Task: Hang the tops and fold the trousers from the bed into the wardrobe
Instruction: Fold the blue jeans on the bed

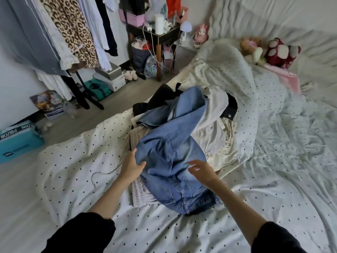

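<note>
Step in hand: picking the blue jeans [171,154] off the clothes pile near the left edge of the bed [273,207]; judged early in the task, pile not yet sorted. Left hand [132,166] grips the jeans' left fold, thumb on top; right hand [201,169] hovers at the denim, fingers spread and loosely bent, pinching nothing visible. Black garment [160,98] and pale tops [212,136] lie beneath. Next move likely needs the right grip closed on the waistband, then jeans lifted clear to fold; clothes rail [73,33] stands beyond the left edge.

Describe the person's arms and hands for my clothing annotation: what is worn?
Both arms wear black sleeves pushed up above the forearms, which are bare. The left hand and right hand are bare: no gloves, rings, watch or bracelets visible.
</note>
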Available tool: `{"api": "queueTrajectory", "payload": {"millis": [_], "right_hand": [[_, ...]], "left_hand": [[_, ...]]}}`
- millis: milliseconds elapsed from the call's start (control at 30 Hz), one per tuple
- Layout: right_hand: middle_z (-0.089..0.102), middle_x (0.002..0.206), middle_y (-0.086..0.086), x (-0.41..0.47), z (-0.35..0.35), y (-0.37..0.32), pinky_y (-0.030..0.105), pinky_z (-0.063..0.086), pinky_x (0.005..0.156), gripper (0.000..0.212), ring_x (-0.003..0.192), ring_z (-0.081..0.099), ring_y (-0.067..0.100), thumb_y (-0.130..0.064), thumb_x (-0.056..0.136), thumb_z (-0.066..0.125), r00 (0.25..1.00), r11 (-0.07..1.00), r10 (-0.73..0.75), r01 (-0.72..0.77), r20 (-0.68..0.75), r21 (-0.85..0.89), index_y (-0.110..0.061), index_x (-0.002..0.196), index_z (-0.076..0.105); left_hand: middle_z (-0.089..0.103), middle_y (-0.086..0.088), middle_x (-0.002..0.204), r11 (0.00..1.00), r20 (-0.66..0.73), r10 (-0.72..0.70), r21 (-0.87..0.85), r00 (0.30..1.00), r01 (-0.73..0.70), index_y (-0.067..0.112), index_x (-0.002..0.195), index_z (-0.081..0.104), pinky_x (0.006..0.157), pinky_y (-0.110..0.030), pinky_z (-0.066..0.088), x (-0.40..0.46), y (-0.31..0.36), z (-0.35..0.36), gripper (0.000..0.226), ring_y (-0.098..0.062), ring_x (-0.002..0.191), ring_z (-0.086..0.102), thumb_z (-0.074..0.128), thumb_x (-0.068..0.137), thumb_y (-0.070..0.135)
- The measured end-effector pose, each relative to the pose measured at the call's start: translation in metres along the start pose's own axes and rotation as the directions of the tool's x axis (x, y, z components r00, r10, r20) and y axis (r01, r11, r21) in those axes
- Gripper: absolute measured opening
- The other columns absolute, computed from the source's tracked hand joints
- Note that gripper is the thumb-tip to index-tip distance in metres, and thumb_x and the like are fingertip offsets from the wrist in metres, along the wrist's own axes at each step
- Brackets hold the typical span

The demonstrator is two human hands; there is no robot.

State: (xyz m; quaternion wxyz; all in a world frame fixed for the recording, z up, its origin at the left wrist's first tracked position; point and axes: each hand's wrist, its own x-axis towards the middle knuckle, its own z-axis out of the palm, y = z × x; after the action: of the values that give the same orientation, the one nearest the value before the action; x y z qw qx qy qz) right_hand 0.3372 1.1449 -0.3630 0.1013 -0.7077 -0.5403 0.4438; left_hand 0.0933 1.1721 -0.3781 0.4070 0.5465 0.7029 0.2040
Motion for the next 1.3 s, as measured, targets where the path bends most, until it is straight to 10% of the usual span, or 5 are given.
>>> {"api": "queueTrajectory", "payload": {"millis": [300, 733, 867, 1000, 1300], "right_hand": [[0.063, 0.118, 0.005, 0.024, 0.040, 0.022, 0.029, 0.043, 0.098, 0.047, 0.111, 0.057, 0.017, -0.032, 0.086, 0.065, 0.981, 0.998, 0.050, -0.056, 0.188, 0.026, -0.010, 0.126, 0.055], [0.056, 0.065, 0.018, -0.018, -0.030, 0.080, 0.023, 0.039, 0.048, 0.021, 0.051, 0.052, 0.017, -0.003, 0.087, 0.060, 0.903, 0.808, 0.396, -0.257, -0.168, 0.530, 0.015, 0.095, 0.064], [0.058, 0.067, 0.008, -0.022, -0.047, 0.111, 0.018, 0.041, 0.041, 0.015, 0.040, 0.057, 0.009, -0.001, 0.090, 0.056, 0.797, 0.557, 0.590, -0.284, -0.131, 0.781, -0.004, 0.105, 0.059], [0.059, 0.072, 0.009, -0.028, -0.045, 0.128, 0.027, 0.045, 0.055, 0.023, 0.057, 0.057, 0.018, -0.003, 0.092, 0.054, 0.755, 0.428, 0.651, -0.275, -0.083, 0.861, 0.003, 0.114, 0.058], [0.058, 0.074, 0.011, -0.033, -0.050, 0.126, 0.030, 0.051, 0.064, 0.017, 0.063, 0.057, 0.020, -0.001, 0.093, 0.052, 0.742, 0.508, 0.638, -0.204, -0.206, 0.837, 0.006, 0.107, 0.058]], "left_hand": [[0.056, -0.014, 0.066, 0.987, 0.058, -0.158, -0.023, 0.986, 0.160, 0.009, 0.059, 0.051, 0.057, -0.029, 0.037, 0.065, 0.014, 0.031, 0.026, -0.024, 0.068, 0.055, 0.063, 0.081, 0.012], [0.066, -0.005, 0.116, 0.912, 0.461, 0.410, -0.221, 0.787, -0.345, 0.006, 0.116, 0.065, 0.098, -0.023, 0.043, 0.001, 0.140, 0.126, 0.028, -0.012, 0.110, 0.059, 0.050, 0.092, 0.002], [0.064, -0.006, 0.116, 0.957, 0.148, 0.279, -0.128, 0.949, -0.261, 0.007, 0.118, 0.060, 0.089, -0.017, 0.041, 0.012, 0.090, 0.118, 0.031, -0.017, 0.106, 0.059, 0.052, 0.089, -0.002], [0.036, -0.004, 0.144, 0.984, 0.553, -0.015, 0.154, 0.833, -0.084, 0.010, 0.146, 0.025, 0.107, -0.026, 0.030, 0.024, 0.031, 0.121, 0.075, -0.022, 0.134, 0.036, 0.067, 0.085, 0.019], [0.068, -0.012, 0.091, 0.920, 0.510, 0.136, 0.252, 0.849, -0.299, -0.001, 0.092, 0.061, 0.071, -0.034, 0.047, -0.012, 0.047, 0.149, 0.034, -0.024, 0.086, 0.063, 0.069, 0.082, 0.031]]}}
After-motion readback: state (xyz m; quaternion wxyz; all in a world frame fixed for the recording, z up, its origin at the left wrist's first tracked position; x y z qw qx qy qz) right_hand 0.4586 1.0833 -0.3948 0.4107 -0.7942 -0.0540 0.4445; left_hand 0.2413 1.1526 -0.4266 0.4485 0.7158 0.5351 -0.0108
